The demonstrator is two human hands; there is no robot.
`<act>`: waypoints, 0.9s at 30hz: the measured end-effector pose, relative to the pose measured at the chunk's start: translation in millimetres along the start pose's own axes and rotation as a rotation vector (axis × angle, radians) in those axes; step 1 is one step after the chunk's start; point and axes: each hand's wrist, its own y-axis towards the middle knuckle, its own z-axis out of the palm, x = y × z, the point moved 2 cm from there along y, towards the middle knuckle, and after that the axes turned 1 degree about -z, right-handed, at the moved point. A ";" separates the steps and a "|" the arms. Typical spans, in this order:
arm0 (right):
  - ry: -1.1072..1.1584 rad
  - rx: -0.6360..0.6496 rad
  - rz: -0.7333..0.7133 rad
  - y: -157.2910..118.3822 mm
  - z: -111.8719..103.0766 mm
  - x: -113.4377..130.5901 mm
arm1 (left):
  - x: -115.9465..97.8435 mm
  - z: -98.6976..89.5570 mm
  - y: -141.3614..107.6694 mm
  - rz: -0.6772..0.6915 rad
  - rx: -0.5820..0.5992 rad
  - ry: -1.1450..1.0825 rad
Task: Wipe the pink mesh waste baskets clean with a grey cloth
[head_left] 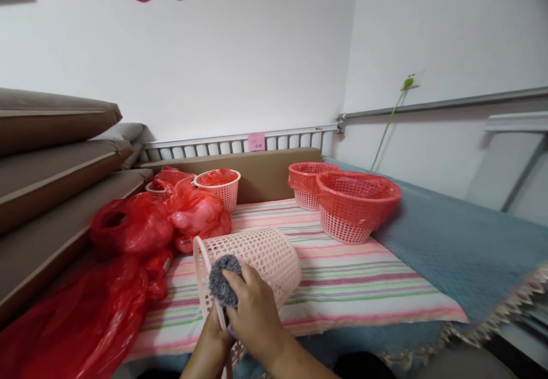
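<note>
A pale pink perforated plastic basket [268,256] lies tipped on its side over the striped cloth, its open rim turned left. My left hand [217,332] is closed around the lower part of that rim. In my right hand [257,313] is a fuzzy grey scrubbing pad [225,281], pressed against the basket's outer side just by the rim. The fingers of my right hand partly cover the pad, and the inside of the basket is mostly hidden.
Red plastic bags [132,225] are heaped at left, beside stacked cushions [55,173]. Behind them stands a white basket [229,190] with red plastic inside. Two baskets lined with red bags, a nearer one [345,225] and a farther one [306,199], stand right on the striped cloth [355,293].
</note>
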 end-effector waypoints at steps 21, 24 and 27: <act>-0.320 -0.092 0.527 15.8 -29.8 -129.7 | -25.7 20.1 4.0 -0.176 0.062 -0.119; -0.110 -0.068 0.319 9.5 -17.4 -66.0 | -18.9 18.7 -0.9 -0.109 0.038 -0.034; 0.013 -0.017 0.077 1.1 -6.1 -8.0 | -14.8 9.6 -5.7 -0.052 -0.004 0.104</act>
